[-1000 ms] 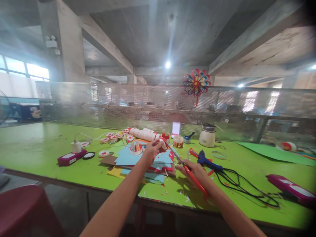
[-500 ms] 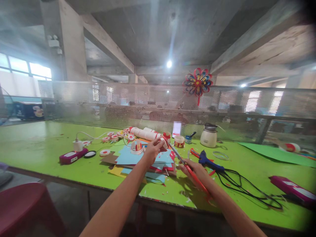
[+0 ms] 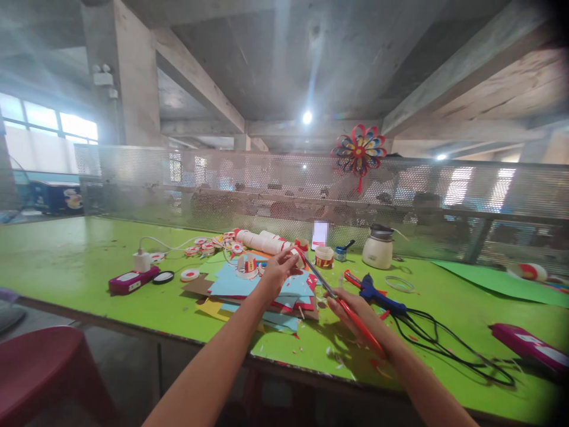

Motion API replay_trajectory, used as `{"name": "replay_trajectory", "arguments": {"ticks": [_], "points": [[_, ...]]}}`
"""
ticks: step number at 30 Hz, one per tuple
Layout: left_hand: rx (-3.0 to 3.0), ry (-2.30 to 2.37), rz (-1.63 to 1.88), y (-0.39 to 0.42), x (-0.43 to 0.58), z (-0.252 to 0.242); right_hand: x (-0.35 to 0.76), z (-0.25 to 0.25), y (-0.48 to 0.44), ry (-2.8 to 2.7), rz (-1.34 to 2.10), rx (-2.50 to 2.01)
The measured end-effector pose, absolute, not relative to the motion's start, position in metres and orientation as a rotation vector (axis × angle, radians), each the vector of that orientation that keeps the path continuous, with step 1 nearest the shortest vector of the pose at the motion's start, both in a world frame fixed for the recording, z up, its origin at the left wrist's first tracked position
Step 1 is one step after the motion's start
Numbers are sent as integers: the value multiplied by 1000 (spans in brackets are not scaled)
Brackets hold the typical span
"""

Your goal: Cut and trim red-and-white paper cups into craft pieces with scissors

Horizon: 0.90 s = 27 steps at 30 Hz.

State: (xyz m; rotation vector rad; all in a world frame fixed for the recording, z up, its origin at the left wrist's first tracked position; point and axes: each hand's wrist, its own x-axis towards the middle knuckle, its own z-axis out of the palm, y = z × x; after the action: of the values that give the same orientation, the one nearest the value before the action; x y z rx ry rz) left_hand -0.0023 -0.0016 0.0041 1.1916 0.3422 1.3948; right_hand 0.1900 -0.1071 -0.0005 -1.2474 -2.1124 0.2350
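A person works over a bright green bench (image 3: 311, 353), the left grip (image 3: 276, 277) pinching a small white-and-red paper piece (image 3: 299, 258) between thumb and fingers, the right grip (image 3: 352, 309) closed around a pair of long steel scissors with red handles (image 3: 362, 330). The blades point forward and leftward from the right grip, their tips at the right edge of the piece; whether they are parted cannot be told. Neat cutting, it appears, calls for a firm but light pinch, since thin curved paper would likely crease under pressure, and for fingertips set well back from the steel. Short bites, with the left grip turning the paper into steady blades, should leave the smoothest edge. Just below the left grip lies a loose stack of light-blue, red and brown sheets (image 3: 235, 286), a risk if a blade dips. To the right of the right grip rests a blue plastic glue gun (image 3: 377, 295) with a looping black cord (image 3: 438, 341), best kept away from the cutting elbow.
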Motion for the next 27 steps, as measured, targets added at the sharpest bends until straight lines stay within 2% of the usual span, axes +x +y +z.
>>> {"name": "replay_trajectory", "arguments": {"ticks": [27], "points": [[1191, 380, 1453, 0, 2, 2, 186, -9, -103, -2048, 142, -1323]]}}
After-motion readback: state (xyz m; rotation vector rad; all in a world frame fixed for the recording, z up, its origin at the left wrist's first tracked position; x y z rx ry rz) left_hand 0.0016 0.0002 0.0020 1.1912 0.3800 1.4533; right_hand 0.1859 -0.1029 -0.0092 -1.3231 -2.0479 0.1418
